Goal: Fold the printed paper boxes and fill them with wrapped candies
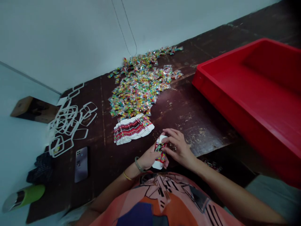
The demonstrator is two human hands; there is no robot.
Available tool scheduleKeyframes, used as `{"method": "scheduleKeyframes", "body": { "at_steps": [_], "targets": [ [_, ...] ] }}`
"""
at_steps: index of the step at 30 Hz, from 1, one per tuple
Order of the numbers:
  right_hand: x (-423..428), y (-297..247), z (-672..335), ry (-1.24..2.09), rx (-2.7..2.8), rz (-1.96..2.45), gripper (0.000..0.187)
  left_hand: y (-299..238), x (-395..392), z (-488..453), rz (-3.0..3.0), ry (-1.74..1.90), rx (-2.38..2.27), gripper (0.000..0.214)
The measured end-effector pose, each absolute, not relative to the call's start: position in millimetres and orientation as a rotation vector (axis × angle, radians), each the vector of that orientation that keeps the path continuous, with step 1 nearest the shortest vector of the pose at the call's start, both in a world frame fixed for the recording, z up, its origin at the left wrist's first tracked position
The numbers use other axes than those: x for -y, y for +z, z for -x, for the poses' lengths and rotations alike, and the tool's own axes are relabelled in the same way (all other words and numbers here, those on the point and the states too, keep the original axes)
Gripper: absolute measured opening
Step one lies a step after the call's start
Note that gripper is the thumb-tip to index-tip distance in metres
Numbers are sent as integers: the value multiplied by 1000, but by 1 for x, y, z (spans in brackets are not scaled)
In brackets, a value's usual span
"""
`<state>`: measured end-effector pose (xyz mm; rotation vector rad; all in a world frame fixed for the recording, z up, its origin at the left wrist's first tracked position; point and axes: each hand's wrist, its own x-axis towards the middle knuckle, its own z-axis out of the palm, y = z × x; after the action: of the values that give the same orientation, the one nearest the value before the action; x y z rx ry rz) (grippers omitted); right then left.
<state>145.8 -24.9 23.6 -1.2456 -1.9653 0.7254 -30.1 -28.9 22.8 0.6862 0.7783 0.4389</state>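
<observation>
My left hand [148, 158] grips a small red printed carton [160, 152] with white end flaps, close to my body at the table's front edge. The fingers of my right hand [177, 146] are bent onto the same carton's upper end and right side. Whether anything is inside the carton cannot be seen. Just beyond my hands lies a fanned row of flat red-and-white cartons [133, 129]. Behind that row spreads a large heap of small clear packets with colourful candies [138, 89].
A big red tray [225, 84] stands at the right. Along the left lie white looped bands [68, 119], a phone [81, 164], dark cloth [41, 168], a green cylindrical container [29, 196] and a cardboard box [35, 108]. A wall closes off the table's far side.
</observation>
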Motion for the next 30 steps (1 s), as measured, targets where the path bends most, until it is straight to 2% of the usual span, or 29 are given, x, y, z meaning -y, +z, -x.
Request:
{"method": "scheduleKeyframes", "body": {
  "at_steps": [4,8,11,13,17,22,24,27,30],
  "targets": [
    [18,28,-145,901,1968,1240,16,18,30,24,-798,515,-911,73],
    [11,34,-145,907,2189,1127,15,15,27,26,-760,584,-1000,52],
    [6,37,-145,1101,2238,992,14,19,19,36,-813,359,-812,33],
    [3,38,-145,1237,2201,927,18,22,15,43,-866,214,-665,28],
    [3,35,-141,1384,2042,885,18,14,16,48,-866,292,-796,37],
    [22,13,-130,1391,1751,1190,11,-11,36,41,-977,561,-1175,35],
    [31,5,-130,1456,1554,1271,24,-15,44,44,-1029,667,-1239,37],
    [42,-5,-133,1737,1148,1270,29,-12,52,54,-1133,740,-1298,57],
    [50,-11,-138,2069,856,1176,31,-4,58,65,-1282,639,-1212,45]
  ]
}}
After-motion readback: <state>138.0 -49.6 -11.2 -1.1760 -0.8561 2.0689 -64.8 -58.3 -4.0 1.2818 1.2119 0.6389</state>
